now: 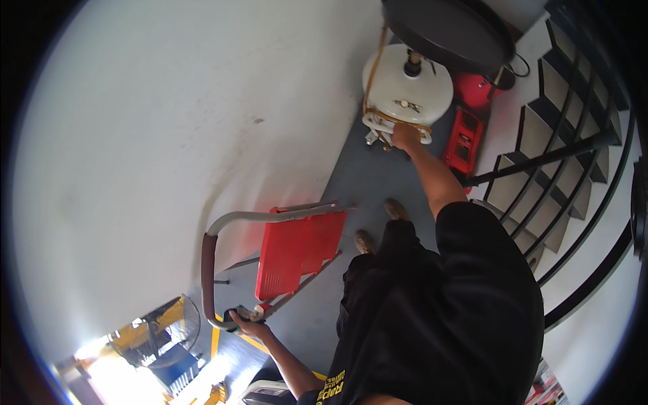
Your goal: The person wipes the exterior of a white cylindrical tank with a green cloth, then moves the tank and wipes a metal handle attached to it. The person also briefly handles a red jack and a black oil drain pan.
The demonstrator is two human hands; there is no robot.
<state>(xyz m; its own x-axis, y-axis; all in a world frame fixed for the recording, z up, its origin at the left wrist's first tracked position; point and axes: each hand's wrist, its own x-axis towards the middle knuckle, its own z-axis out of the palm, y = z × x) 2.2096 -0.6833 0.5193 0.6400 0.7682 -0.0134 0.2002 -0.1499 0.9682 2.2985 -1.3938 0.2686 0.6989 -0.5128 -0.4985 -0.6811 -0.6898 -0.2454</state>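
Note:
A red folding step ladder (304,251) with a bent grey tube frame and a dark padded top bar leans at the left, near the white wall. My left hand (248,325) is closed on its tube at the lower corner, next to a small dark green item (232,318) I cannot make out. At the far end, my right hand (406,137) is wrapped round the white handle of a rounded white oil drain tank (407,88). A wide black pan (451,34) sits above that tank on a short post. A brown hose (375,74) runs down its side.
Right of the tank lie a red floor jack (464,143) and a red round container (475,91). Stairs with a black railing (540,159) rise along the right. A caged fan (162,331) stands at the lower left. My feet are on the grey floor (364,179).

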